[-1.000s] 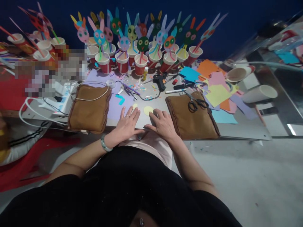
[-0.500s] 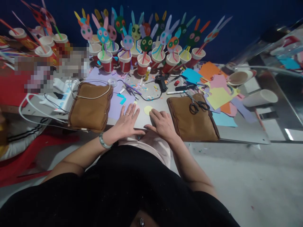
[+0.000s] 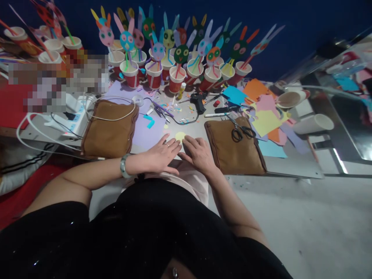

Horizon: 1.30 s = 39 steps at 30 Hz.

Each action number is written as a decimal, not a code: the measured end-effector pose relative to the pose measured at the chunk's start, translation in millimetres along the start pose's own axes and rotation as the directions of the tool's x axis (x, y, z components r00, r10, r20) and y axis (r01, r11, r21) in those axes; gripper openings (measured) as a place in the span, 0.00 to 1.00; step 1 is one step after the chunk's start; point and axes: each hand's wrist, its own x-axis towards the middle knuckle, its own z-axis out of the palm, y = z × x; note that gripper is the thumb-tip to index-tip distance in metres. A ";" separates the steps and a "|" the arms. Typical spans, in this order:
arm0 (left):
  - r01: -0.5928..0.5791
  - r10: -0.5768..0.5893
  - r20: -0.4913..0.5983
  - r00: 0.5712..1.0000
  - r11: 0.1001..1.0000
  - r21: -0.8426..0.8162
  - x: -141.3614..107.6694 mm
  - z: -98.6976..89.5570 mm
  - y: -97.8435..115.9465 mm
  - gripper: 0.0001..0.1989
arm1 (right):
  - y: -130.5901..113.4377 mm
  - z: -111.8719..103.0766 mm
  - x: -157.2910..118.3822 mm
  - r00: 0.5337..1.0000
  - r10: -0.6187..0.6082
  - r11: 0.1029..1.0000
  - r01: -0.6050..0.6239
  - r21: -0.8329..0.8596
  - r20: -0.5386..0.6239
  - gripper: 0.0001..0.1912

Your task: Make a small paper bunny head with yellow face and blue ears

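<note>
A pale yellow paper circle (image 3: pixel 179 136) lies flat on the table near its front edge. My right hand (image 3: pixel 198 153) rests at the circle's right lower side, fingers stretched forward and holding nothing. Just left of it, my left hand (image 3: pixel 162 155) is open, its fingers pointing right toward the circle's lower edge. Whether either hand touches the circle I cannot tell. Behind them is a black glue gun (image 3: pixel 198 104) with its cord, and a glue stick (image 3: pixel 181 91) stands upright. A purple paper sheet (image 3: pixel 148 135) lies to the left, with small blue paper pieces (image 3: pixel 150 123) on it.
Brown cushions flank my hands: a left cushion (image 3: pixel 110 130) under a white cable, and a right cushion (image 3: pixel 232 149) bearing scissors (image 3: pixel 243 132). Rabbit-faced paper cups (image 3: pixel 177 79) line the back. Coloured paper sheets (image 3: pixel 267 120) pile up at right. A power strip (image 3: pixel 77 120) sits at left.
My left hand has moved right, from over the purple paper's edge to beside the yellow circle, and turned sideways. My right hand stays almost where it was. The view has shifted slightly.
</note>
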 end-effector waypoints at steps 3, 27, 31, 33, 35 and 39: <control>0.146 -0.146 0.007 0.989 0.989 -0.015 -6.1 -8.7 -22.3 0.48 | 0.3 0.4 -0.7 1.000 0.014 0.999 -0.014 0.036 -0.006 0.30; 0.357 -0.361 0.069 0.930 0.932 0.062 -48.1 10.0 -42.5 0.50 | -2.8 -0.3 -1.9 0.999 0.050 0.997 -0.049 0.060 -0.018 0.28; 0.194 -0.201 0.108 0.974 0.978 0.076 -29.8 -4.7 -27.4 0.49 | -3.8 -1.0 -1.5 0.999 0.049 0.997 -0.049 0.052 -0.009 0.27; 0.061 -0.073 0.135 0.988 0.994 0.092 -16.1 -9.3 -17.0 0.50 | -4.2 -1.4 -1.4 0.999 0.052 0.998 -0.051 0.041 -0.008 0.27; -0.052 0.034 0.150 0.988 0.992 0.116 -2.4 -10.1 -7.5 0.51 | -4.1 -1.5 -1.7 0.998 0.056 0.998 -0.056 0.035 -0.010 0.27; -0.089 0.073 0.104 0.992 0.983 0.159 15.9 -2.8 2.0 0.52 | -3.0 -1.4 -2.4 0.998 0.056 0.998 -0.056 0.041 -0.009 0.26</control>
